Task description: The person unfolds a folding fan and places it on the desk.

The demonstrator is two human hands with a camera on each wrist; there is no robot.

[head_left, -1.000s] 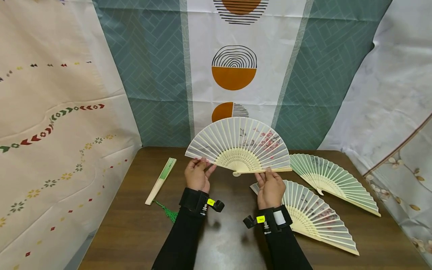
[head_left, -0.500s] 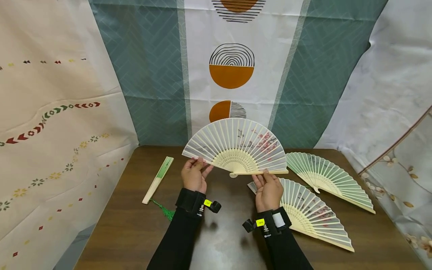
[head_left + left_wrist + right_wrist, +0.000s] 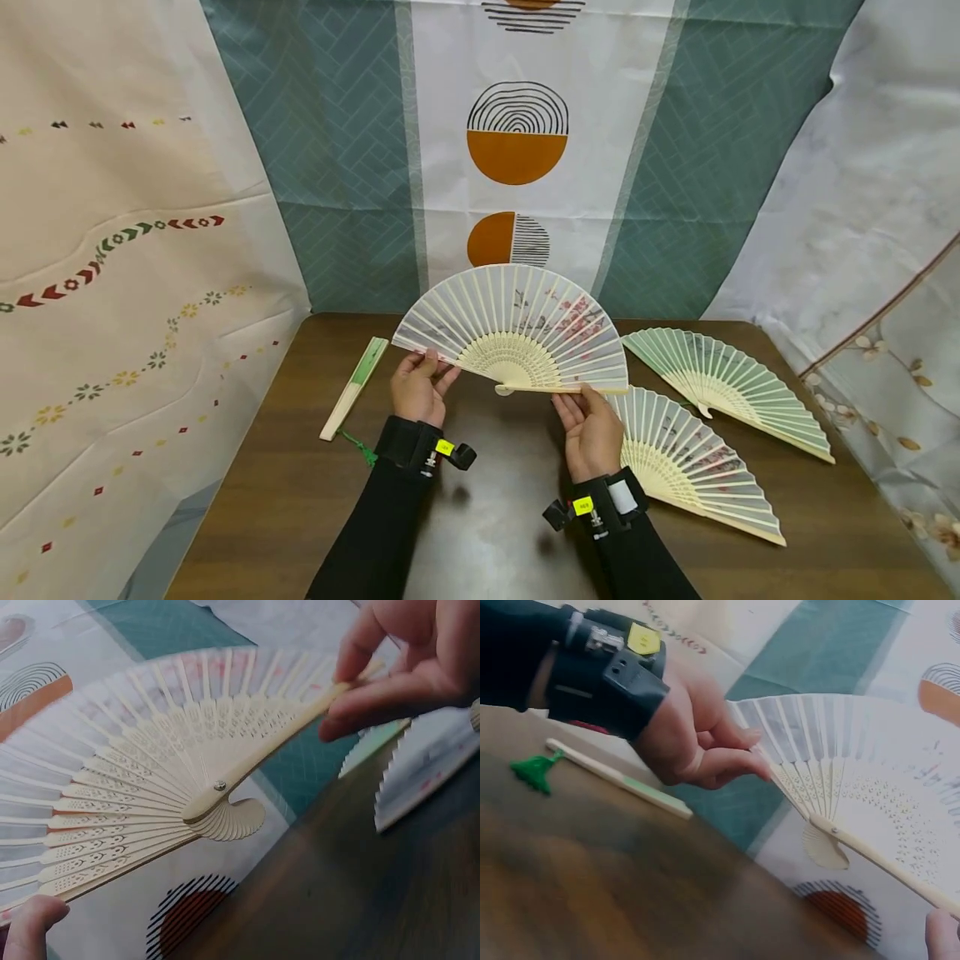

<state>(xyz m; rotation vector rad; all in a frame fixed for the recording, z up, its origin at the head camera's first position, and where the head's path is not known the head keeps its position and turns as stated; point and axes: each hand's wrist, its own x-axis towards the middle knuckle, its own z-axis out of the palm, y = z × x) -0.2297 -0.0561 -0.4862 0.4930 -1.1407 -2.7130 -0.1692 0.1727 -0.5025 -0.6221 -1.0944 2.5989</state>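
Note:
A white folding fan [image 3: 517, 321] with pink blossoms and pale pierced ribs is spread wide above the table, its pivot toward me. My left hand [image 3: 420, 388] pinches the outer rib on the fan's left side. On the other side, the thumb and fingers of my right hand [image 3: 592, 432] pinch the right outer rib. Both wrist views show the spread ribs and the rivet [image 3: 220, 785] at the pivot. A second white blossom fan [image 3: 693, 467] lies open on the table beside my right hand, partly hidden by it.
Behind it on the right lies an open green fan [image 3: 731, 383]. A folded green fan [image 3: 354, 389] with a green tassel [image 3: 367, 454] lies on the left of the brown table [image 3: 255, 500]. Patterned cloths [image 3: 345, 158] hang at the back and sides.
Both hands have shifted slightly left with the spread fan, still gripping its outer ribs. The head view has tilted a little. The fans on the table stay put.

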